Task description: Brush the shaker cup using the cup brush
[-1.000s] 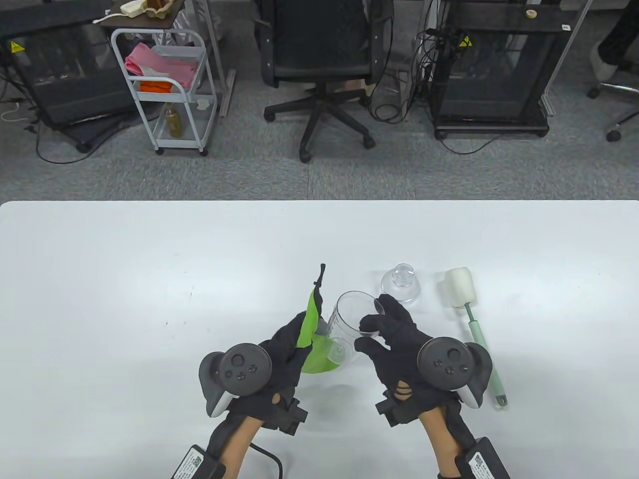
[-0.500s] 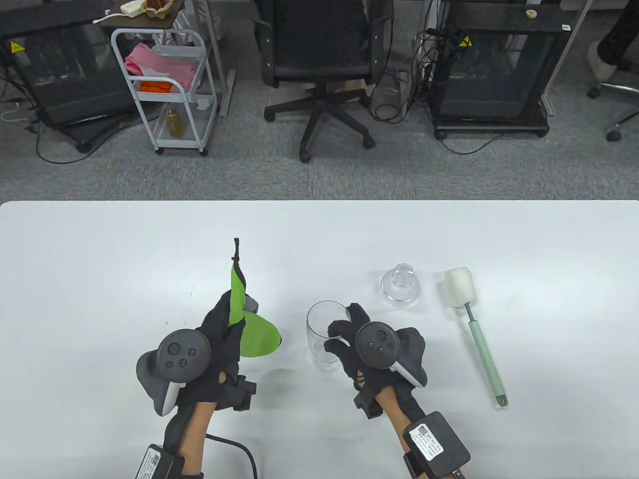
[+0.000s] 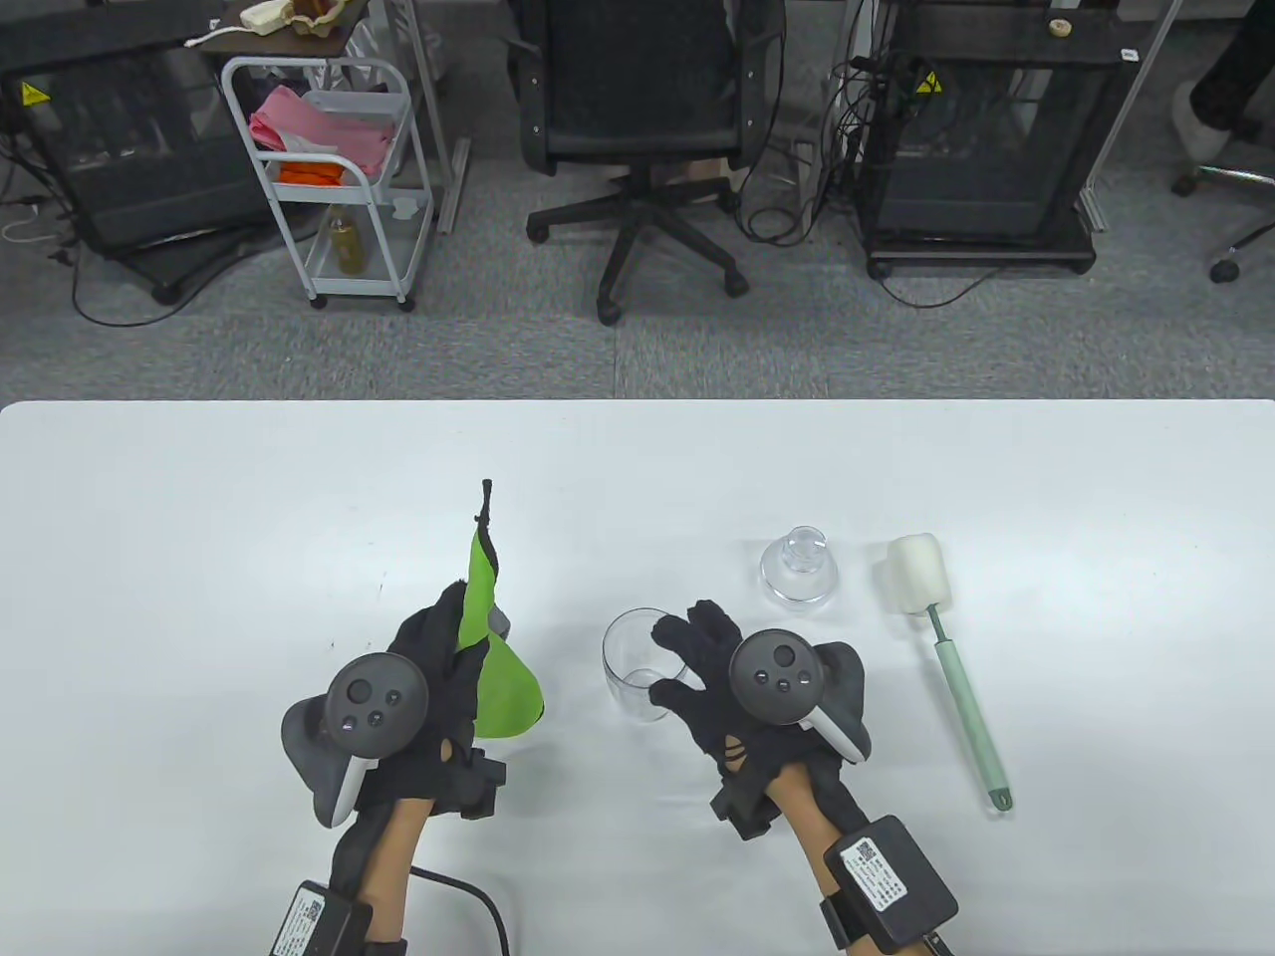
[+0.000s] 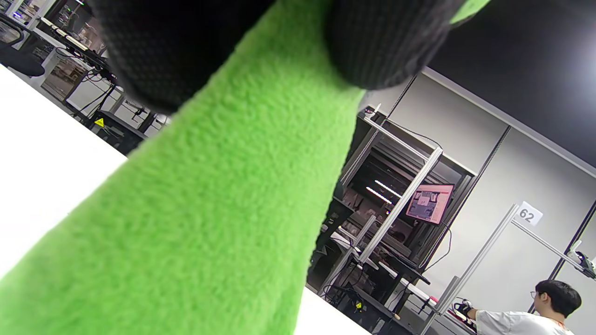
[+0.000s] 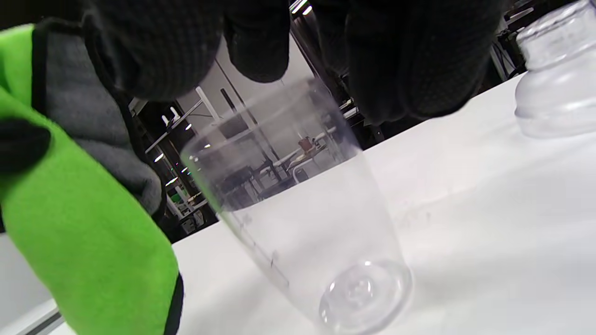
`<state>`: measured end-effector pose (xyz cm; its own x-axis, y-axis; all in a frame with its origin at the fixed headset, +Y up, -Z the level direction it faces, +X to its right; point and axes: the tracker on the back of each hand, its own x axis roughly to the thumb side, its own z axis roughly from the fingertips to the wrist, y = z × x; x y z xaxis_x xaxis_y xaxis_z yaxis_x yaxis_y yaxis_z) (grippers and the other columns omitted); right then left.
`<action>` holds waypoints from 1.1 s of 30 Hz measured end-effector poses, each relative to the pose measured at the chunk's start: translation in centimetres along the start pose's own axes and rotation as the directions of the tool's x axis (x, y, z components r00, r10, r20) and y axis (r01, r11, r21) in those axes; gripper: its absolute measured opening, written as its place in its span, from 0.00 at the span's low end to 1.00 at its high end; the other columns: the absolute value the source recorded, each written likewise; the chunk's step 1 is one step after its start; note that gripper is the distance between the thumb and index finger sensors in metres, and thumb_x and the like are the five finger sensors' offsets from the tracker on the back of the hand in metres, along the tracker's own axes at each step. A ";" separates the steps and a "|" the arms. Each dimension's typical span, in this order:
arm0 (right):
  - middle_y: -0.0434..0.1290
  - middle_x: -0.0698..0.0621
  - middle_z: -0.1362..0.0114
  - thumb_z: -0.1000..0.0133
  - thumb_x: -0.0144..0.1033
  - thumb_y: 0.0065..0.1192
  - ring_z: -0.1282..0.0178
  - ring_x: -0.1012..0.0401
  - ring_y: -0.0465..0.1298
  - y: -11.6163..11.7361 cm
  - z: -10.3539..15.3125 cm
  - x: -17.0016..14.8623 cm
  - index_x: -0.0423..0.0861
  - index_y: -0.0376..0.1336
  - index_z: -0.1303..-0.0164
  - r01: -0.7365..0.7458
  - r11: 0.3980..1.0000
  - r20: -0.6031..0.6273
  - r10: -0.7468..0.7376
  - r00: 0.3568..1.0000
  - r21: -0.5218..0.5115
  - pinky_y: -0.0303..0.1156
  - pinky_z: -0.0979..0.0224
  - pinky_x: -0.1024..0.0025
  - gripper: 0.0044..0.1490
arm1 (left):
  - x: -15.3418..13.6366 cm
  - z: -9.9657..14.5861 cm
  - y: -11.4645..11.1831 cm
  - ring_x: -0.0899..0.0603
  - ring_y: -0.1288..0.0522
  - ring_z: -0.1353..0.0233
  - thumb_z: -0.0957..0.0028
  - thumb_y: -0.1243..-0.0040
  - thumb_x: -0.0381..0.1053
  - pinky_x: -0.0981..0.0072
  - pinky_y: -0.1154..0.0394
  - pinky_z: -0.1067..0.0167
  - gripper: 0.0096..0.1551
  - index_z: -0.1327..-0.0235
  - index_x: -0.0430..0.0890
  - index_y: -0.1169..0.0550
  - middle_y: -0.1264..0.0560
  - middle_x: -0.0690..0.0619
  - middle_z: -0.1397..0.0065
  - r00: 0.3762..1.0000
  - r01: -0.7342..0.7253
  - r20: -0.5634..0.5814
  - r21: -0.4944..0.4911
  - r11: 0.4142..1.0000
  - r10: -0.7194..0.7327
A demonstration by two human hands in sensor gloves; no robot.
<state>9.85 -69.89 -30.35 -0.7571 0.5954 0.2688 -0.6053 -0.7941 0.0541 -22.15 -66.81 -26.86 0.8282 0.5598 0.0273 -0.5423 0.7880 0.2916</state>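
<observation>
The clear shaker cup [image 3: 630, 665] stands upright on the white table [image 3: 199, 518]. My right hand [image 3: 689, 645] hovers at its right rim with fingers spread. In the right wrist view the fingertips [image 5: 256, 46] hang just above the cup [image 5: 307, 209]; contact cannot be told. My left hand [image 3: 450, 642] grips a green cloth [image 3: 493, 657], seen close in the left wrist view [image 4: 186, 209] and in the right wrist view [image 5: 84, 242]. The cup brush [image 3: 951, 662], with a white sponge head and green handle, lies untouched to the right.
The clear cup lid [image 3: 797, 570] stands on the table behind my right hand, between the cup and the brush, and also shows in the right wrist view [image 5: 554, 83]. An office chair [image 3: 647, 119] and a cart [image 3: 329, 179] stand beyond the far edge.
My left hand carried the green cloth away to the left of the cup. My right hand stood the tilted cup upright on the table, and its fingers have now spread off it.
</observation>
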 end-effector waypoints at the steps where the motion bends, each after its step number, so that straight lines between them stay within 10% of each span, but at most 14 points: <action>1: 0.63 0.33 0.22 0.55 0.52 0.68 0.36 0.41 0.80 -0.6 -0.1 -0.1 0.54 0.60 0.26 0.009 1.000 -0.011 -0.009 1.000 -0.008 0.80 0.38 0.50 0.44 | 0.0 0.0 0.0 0.45 0.12 0.43 0.50 0.35 0.52 0.47 0.18 0.44 0.29 0.33 0.53 0.23 0.18 0.49 0.35 1.000 0.002 0.001 -0.001 1.000 -0.002; 8: 0.59 0.34 0.18 0.52 0.54 0.64 0.29 0.37 0.71 -4.3 -3.5 -4.2 0.57 0.57 0.23 -0.202 0.978 -0.274 0.182 0.944 -0.046 0.72 0.32 0.43 0.44 | 0.3 -0.1 0.3 0.48 0.10 0.45 0.52 0.33 0.52 0.48 0.17 0.43 0.27 0.37 0.54 0.21 0.15 0.53 0.39 0.997 0.077 0.023 0.074 0.994 -0.079; 17: 0.45 0.40 0.13 0.52 0.54 0.63 0.21 0.36 0.60 -2.2 -8.4 -8.4 0.66 0.46 0.21 -0.458 0.867 -0.410 0.497 0.765 0.196 0.64 0.26 0.40 0.48 | 0.4 0.1 0.5 0.48 0.09 0.47 0.52 0.33 0.53 0.48 0.16 0.44 0.26 0.38 0.55 0.22 0.14 0.53 0.40 0.996 0.088 -0.001 0.085 0.992 -0.088; 22: 0.44 0.42 0.14 0.52 0.52 0.65 0.22 0.38 0.62 -1.0 -9.6 -9.6 0.64 0.52 0.23 -0.323 0.912 -0.421 0.405 0.812 0.254 0.64 0.25 0.45 0.45 | 0.1 0.1 1.0 0.49 0.08 0.49 0.52 0.33 0.55 0.50 0.15 0.46 0.25 0.39 0.59 0.20 0.14 0.53 0.40 0.998 0.062 -0.038 0.089 0.994 -0.059; 33: 0.67 0.39 0.28 0.58 0.42 0.72 0.45 0.50 0.82 -0.3 -9.1 -8.1 0.65 0.66 0.38 -0.663 0.734 -0.295 0.673 0.678 0.148 0.83 0.45 0.65 0.34 | 0.0 0.1 1.1 0.51 0.10 0.49 0.53 0.32 0.55 0.49 0.15 0.47 0.24 0.41 0.60 0.18 0.18 0.52 0.43 0.991 0.083 -0.104 0.037 0.996 -0.079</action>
<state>13.91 -73.41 -41.31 -0.9934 -0.0947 -0.0645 0.0946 -0.9955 0.0039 -22.68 -65.95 -26.45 0.8492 0.5194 -0.0952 -0.4659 0.8218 0.3281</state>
